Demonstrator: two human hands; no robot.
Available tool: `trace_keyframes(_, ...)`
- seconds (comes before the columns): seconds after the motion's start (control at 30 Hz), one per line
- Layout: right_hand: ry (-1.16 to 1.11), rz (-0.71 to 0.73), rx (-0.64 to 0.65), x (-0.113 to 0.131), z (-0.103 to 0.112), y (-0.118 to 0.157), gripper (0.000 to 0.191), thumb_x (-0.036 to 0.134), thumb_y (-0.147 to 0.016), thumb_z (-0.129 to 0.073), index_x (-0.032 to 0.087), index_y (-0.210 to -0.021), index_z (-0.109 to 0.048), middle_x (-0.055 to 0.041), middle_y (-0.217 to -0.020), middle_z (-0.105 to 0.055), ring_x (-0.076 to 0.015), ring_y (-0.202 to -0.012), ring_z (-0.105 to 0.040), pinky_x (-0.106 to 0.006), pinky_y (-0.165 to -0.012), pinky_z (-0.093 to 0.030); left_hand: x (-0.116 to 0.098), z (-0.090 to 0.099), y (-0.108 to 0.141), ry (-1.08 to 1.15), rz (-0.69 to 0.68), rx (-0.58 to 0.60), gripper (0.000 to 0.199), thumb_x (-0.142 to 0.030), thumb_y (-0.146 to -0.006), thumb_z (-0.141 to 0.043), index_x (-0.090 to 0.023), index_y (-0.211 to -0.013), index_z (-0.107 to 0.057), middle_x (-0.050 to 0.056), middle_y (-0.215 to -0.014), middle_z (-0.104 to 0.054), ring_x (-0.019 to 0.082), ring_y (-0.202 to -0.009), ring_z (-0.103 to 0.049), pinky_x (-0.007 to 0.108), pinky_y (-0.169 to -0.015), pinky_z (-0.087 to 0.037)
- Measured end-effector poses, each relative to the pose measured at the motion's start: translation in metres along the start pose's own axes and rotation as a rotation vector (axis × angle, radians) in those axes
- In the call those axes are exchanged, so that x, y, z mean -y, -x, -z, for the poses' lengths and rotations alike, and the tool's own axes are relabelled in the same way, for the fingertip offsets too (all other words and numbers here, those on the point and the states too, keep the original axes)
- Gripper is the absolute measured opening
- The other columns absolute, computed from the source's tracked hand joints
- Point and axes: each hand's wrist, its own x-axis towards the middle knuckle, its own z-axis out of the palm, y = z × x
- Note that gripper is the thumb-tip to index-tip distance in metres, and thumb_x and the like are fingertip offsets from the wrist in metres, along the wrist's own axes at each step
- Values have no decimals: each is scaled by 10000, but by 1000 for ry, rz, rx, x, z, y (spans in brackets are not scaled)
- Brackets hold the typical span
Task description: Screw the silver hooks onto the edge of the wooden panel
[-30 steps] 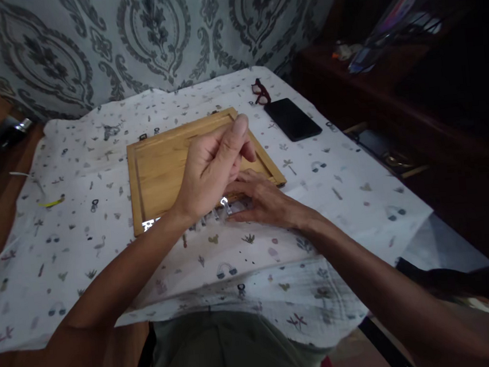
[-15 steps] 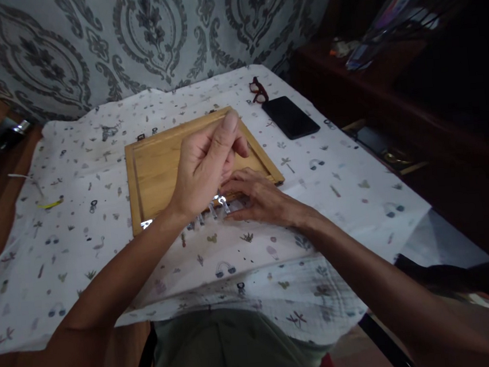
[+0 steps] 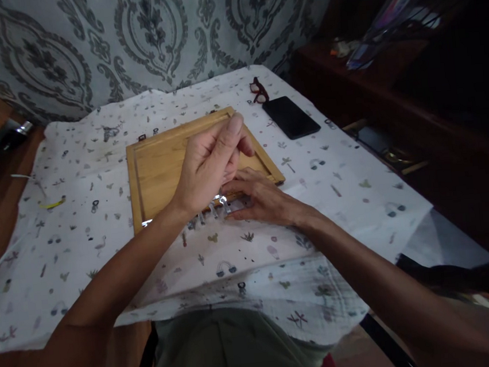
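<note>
A shallow wooden tray or framed board (image 3: 160,163) lies on the patterned white cloth. Over its right part is my left hand (image 3: 212,160), raised with the fingers curled and the thumb pressed on top; anything it holds is hidden. My right hand (image 3: 261,199) rests at the board's near edge, fingers closed around something near the shiny clips that I cannot make out. Several small clear or metallic clips (image 3: 213,211) line that near edge, left of my right fingers. Another shiny piece (image 3: 147,222) shows at the near left corner, beside my left forearm.
A black phone (image 3: 291,117) and dark red glasses (image 3: 258,90) lie at the back right of the cloth (image 3: 358,195). A yellow-tipped white cable (image 3: 51,204) is at the left. A patterned wall covering stands behind.
My left hand has shifted very slightly to the right. My right hand looks almost still.
</note>
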Motion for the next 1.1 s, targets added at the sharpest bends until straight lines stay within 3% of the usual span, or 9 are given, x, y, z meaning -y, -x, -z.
trace_keyframes(0.17,-12,18,-7,-2,-1,0,432,403,-793,-827,250,-1174,-694,-82,-1203,-671,-316,-1164,-564,-491,-984,-459,2,3,-2,-40,-13,3,464,-621,-902,-606,-187,-736,-610,-69,-488,-354,64,-395,-306,234,-373,-256)
trace_keyframes(0.37,-3,12,-13,-2,-2,0,425,381,-784,-845,214,-1143,-693,-97,-1200,-670,-313,-1148,-571,-499,-999,-456,-2,2,-3,-151,-26,-69,369,-554,-919,-621,-194,-838,-611,-31,-654,-505,82,-570,-491,211,-550,-450)
trace_keyframes(0.43,-5,7,-6,-1,-2,0,423,369,-784,-847,217,-1146,-690,-99,-1214,-665,-316,-1165,-567,-503,-1006,-454,0,1,-4,-106,4,-108,361,-551,-911,-635,-202,-828,-596,-42,-643,-470,72,-544,-451,198,-507,-420)
trace_keyframes(0.63,-8,-3,-4,2,-1,0,414,351,-778,-851,212,-1136,-697,-98,-1177,-673,-314,-1153,-574,-488,-993,-465,6,-7,-6,23,33,-197,528,-716,-832,-616,-200,-733,-564,-70,-544,-292,66,-465,-212,237,-394,-174)
trace_keyframes(0.87,-14,-9,0,2,1,1,440,354,-798,-832,206,-1193,-706,-107,-1197,-658,-324,-1156,-560,-492,-977,-469,7,-4,-7,30,-11,-63,463,-617,-845,-699,-204,-693,-554,-94,-471,-265,59,-387,-240,255,-391,-183)
trace_keyframes(1.1,-35,4,-26,-1,-1,3,425,423,-803,-822,222,-1160,-712,-101,-1179,-651,-313,-1135,-551,-472,-963,-452,4,3,-21,115,87,93,535,-658,-780,-736,-192,-616,-530,-115,-393,-288,40,-302,-262,214,-319,-205)
